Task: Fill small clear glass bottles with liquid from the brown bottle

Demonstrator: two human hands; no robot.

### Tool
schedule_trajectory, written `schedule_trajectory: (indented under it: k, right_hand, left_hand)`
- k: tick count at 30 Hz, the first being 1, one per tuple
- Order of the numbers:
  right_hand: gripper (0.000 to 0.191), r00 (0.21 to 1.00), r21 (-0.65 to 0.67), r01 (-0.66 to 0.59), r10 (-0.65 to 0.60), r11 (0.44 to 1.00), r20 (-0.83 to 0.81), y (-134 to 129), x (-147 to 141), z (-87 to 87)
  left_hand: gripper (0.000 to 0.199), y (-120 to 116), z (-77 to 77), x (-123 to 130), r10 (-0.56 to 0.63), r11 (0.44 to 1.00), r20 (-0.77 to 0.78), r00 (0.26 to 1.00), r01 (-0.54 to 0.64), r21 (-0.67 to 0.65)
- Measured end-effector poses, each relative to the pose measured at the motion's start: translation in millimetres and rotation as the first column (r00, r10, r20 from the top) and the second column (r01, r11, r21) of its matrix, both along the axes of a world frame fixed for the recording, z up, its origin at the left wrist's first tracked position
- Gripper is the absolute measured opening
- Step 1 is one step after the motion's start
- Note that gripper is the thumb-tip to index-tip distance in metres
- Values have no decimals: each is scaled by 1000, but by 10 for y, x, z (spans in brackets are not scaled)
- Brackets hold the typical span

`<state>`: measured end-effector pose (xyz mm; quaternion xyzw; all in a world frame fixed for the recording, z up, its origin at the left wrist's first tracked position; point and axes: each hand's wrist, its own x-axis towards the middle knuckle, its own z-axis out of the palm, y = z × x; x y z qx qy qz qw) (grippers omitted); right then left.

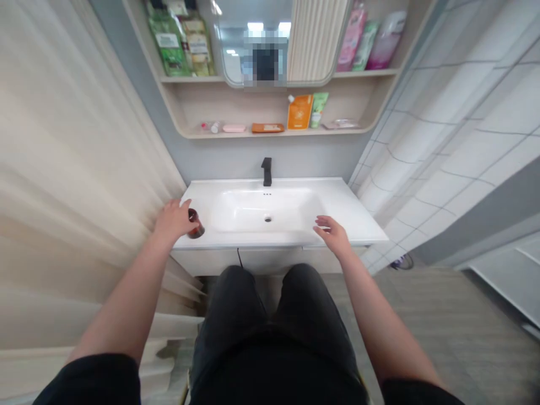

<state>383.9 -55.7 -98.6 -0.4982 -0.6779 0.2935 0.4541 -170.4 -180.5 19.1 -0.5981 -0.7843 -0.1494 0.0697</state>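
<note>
A dark reddish-brown, see-through cup (196,224) is on the left end of the white countertop, close to its front edge. My left hand (174,218) is right beside it, fingers spread and the thumb reaching across the cup's near side. Whether the thumb presses on it I cannot tell. Over the right front rim of the white sink (291,211) hovers my right hand (332,232), fingers apart and loosely bent, holding nothing.
A black faucet (267,171) rises behind the basin. Above it, a wall cabinet (253,135) holds an orange pouch (300,111), a green tube (318,109), several bottles and a mirror. Pale curtains (97,169) hang close on the left, a checked white curtain (426,152) on the right.
</note>
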Motion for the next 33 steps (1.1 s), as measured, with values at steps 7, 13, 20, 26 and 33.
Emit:
schedule_trajectory:
  k: [7,13,20,26,33]
  right_hand:
    - [28,955,68,96,-111,993,276,408,-180,-168]
    - [28,838,115,-10,-54,993,544,462,-358,-434]
    - [30,821,80,-18,-31,997,569,478,-359,-465]
    - [23,925,273,-52,-56,961,375,371,-329,-150]
    - [25,936,331,-301,210,894,284,113,-545,379]
  left_hand:
    - [38,104,-500,968,-337,939,-27,941,338,62]
    - [47,410,-1192,1215,-225,965,102,969,236,-117]
    - [42,443,-1323,1209,-232,969,153,960,241,-44]
    - [37,31,-796,869,-358,907,217,908,283,313]
    - [38,-256,-205,-596,81,891,225,971,-172,420]
